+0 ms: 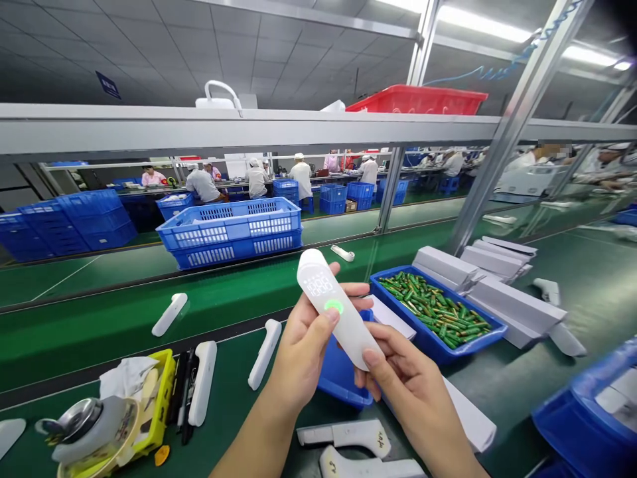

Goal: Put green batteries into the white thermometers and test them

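A white forehead thermometer (351, 332) is held up in front of me, tilted with its head to the upper left. Its display shows lit digits, and a ring around the button glows green. My left hand (306, 338) is closed around its upper part, with the thumb at the button. My right hand (405, 372) grips the lower end between thumb and fingers. Below them is a blue tray (343, 378), partly hidden by my hands. Two more thermometer bodies (348, 435) with handwritten marks lie near the bottom edge. Another white thermometer (263, 355) lies to the left.
A blue bin (438, 355) of green batteries (432, 305) stands right, beside folded white cartons (517, 305). At left are a yellow basket (162, 398) with a metal-topped bottle, and black pens (186, 392). Blue crates (229, 232) stand behind the green conveyor (109, 338); people work beyond.
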The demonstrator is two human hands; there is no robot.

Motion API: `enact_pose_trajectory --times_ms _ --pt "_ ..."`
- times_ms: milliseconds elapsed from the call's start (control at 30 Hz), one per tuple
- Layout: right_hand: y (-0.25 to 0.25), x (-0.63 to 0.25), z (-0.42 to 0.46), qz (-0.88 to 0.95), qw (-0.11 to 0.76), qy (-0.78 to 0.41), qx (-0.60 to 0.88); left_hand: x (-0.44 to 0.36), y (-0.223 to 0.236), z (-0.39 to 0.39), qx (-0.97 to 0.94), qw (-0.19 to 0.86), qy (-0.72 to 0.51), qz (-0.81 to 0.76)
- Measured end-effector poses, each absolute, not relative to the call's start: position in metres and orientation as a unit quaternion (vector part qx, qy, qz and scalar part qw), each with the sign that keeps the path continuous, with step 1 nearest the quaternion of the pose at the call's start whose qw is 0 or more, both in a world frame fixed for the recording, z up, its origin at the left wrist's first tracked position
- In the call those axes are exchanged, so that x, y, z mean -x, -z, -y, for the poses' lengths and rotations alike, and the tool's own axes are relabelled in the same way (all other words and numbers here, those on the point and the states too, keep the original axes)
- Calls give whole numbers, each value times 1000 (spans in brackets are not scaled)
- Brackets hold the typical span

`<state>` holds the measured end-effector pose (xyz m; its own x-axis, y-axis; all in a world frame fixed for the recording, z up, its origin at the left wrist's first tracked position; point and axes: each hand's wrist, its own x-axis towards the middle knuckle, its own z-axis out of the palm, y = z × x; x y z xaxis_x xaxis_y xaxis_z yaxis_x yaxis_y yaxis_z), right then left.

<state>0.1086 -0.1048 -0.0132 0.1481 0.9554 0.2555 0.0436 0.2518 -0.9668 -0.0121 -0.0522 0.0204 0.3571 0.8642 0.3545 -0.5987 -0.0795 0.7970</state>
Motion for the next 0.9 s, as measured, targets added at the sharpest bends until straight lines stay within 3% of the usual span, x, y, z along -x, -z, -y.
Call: enact_pose_trajectory --times_ms 367,500,567,667,700,767,833,900 --pt "20 -115 97 481 536 -624 304 26 -10 27 -541 667 -498 -122" --pt "25 -118 91 514 507 -627 294 24 -4 19 -530 666 -504 -147" --pt "28 -133 81 557 504 -560 349 24 -1 10 -501 669 -521 -171" --pt "39 -180 52 644 466 -335 506 35 7 -18 -462 643 -548 -269" --pt "45 -201 40 665 413 -240 574 41 12 -31 -466 620 -539 -328" --pt "59 -243 14 670 219 -54 707 54 26 -62 -517 543 -456 -480" --pt "73 -280 -7 633 140 6 761 67 45 -95 -532 500 -391 -560" --pt "84 -305 -22 618 118 27 777 78 67 -123 -547 446 -343 -619"
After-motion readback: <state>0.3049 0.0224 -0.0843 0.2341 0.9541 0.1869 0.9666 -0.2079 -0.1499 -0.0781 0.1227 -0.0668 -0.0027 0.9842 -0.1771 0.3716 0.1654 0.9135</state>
